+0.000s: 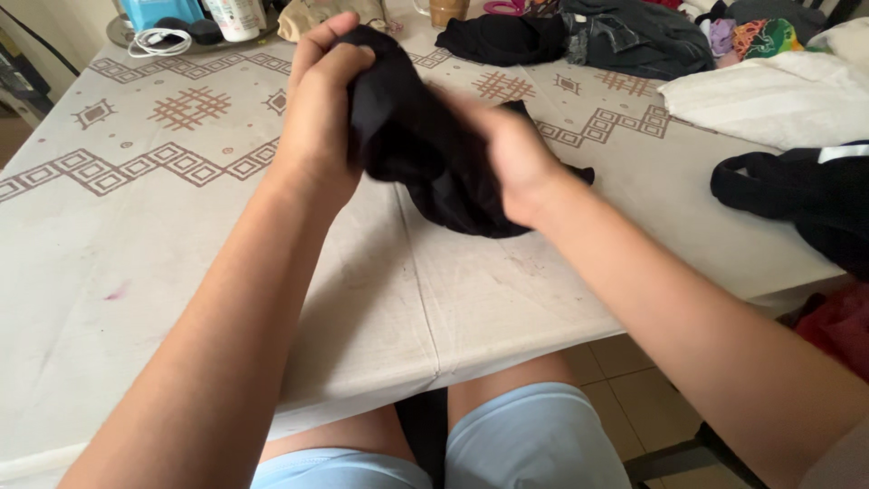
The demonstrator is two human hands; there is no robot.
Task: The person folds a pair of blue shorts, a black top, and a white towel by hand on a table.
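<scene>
A small black garment (421,149) hangs bunched above the middle of the table. My left hand (319,118) grips its upper left part, fingers curled over the cloth. Lower and to the right, my right hand (511,158) holds the same cloth and looks blurred. The garment's lower end rests on the white tablecloth (181,235) with brown geometric patterns. Both forearms reach in from the bottom of the view.
A black garment (797,195) lies at the right edge, a white folded towel (769,95) behind it. A pile of dark and coloured clothes (625,32) sits at the back. A white cable (158,41) and bottles stand at the back left. My knees show under the front edge.
</scene>
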